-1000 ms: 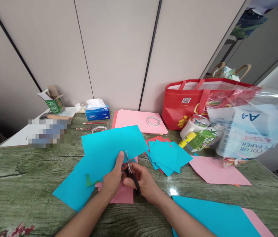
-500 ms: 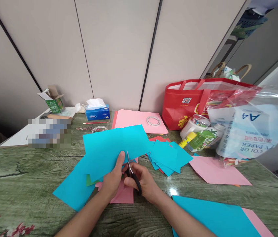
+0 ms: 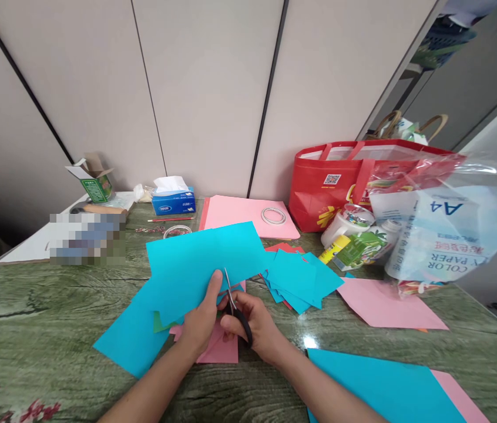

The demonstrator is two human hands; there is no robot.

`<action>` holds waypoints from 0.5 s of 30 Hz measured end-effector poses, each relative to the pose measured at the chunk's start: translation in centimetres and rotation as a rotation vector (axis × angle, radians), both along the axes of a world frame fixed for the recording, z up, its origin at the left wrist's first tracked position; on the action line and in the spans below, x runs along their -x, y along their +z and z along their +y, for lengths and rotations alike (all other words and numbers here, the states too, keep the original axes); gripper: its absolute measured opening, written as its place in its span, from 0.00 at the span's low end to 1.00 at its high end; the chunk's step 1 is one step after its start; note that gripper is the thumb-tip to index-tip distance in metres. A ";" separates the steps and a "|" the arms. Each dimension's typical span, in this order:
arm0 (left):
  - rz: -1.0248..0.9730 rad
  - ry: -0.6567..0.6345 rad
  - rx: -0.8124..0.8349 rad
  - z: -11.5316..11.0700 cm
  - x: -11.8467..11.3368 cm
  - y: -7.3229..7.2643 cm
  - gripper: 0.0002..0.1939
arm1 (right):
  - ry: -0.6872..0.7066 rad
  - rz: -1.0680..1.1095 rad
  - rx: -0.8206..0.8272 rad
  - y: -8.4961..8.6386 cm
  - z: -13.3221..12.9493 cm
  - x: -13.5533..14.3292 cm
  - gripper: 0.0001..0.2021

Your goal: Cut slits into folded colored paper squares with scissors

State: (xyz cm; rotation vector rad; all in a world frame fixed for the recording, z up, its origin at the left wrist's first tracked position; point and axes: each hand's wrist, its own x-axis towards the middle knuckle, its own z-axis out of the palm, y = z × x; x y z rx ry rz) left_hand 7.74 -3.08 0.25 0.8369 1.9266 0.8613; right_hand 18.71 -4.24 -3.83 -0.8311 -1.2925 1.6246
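My left hand point(image 3: 203, 317) is closed on a sheet of blue paper point(image 3: 200, 258), its thumb lying on top near the lower edge. Black-handled scissors point(image 3: 242, 323) sit in my right hand point(image 3: 255, 323), fingers wrapped round the handles. Their blades point away from me and lie at the sheet, close to my left thumb. Beneath the held sheet rest another blue sheet point(image 3: 131, 335), pink paper point(image 3: 220, 346) and a bit of green paper point(image 3: 160, 322). Just right of it lies a pile of cut blue pieces point(image 3: 296, 279) with red paper point(image 3: 281, 247) under them.
Behind stand a blue tissue box point(image 3: 173, 202), a pink paper stack point(image 3: 248, 214) with a ring-shaped coil point(image 3: 274, 216), and a red bag point(image 3: 319, 194). A glue stick point(image 3: 334, 249) and an A4 paper packet point(image 3: 442, 235) are right. Blue sheets point(image 3: 376, 388) lie at front right.
The scissors blades look slightly closer together, with their tip a little further left. Both hands keep nearly the same place, and the paper has barely moved.
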 end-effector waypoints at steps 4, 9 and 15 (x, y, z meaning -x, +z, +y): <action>-0.016 -0.023 0.045 0.0 0.1 0.2 0.32 | -0.010 0.009 -0.008 -0.2 0.0 0.0 0.18; -0.044 -0.011 0.002 0.0 0.1 -0.1 0.32 | -0.027 -0.002 -0.005 -0.6 0.0 0.0 0.19; -0.048 -0.002 -0.077 0.0 0.0 -0.2 0.28 | -0.032 0.000 -0.008 -0.7 0.0 0.0 0.18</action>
